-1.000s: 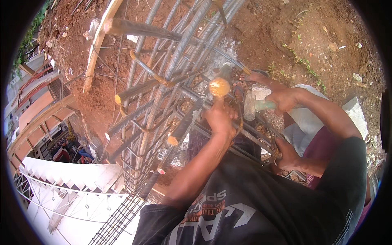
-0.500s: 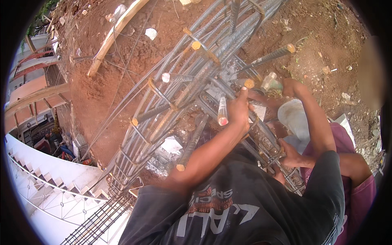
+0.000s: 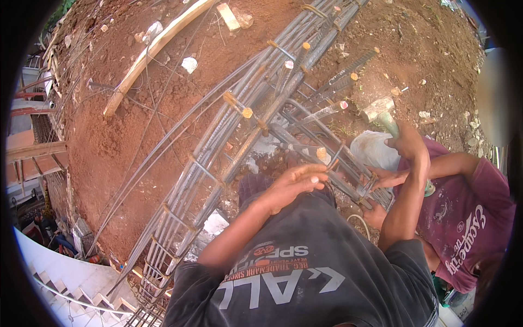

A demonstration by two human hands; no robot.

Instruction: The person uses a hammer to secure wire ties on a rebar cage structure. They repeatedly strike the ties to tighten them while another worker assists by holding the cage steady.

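My right hand (image 3: 409, 143) is closed round the greenish handle of a hammer (image 3: 377, 109); its pale, dusty block head is raised just right of the steel cage. My left hand (image 3: 294, 186) hovers beside the cage with its fingers stretched out, holding nothing. Its fingertips are close to a bent stirrup (image 3: 334, 157) and a short rebar stub (image 3: 305, 150) with an orange-tipped end; whether they touch cannot be made out. Long ribbed bars and stirrups form the rebar cage (image 3: 245, 143), which runs diagonally across the view. Several stubs stick out of it.
A co-worker in a maroon shirt (image 3: 460, 218) crouches at the right, a hand (image 3: 384, 177) on the cage's lower part. A light bucket-like object (image 3: 376, 150) is next to them. A curved timber (image 3: 155, 49) lies on red soil; white stairs (image 3: 76, 289) are lower left.
My left hand has come off an orange-tipped bar end and drawn back, its fingers opening. My right hand has lifted the hammer away from the bars. The view has shifted.
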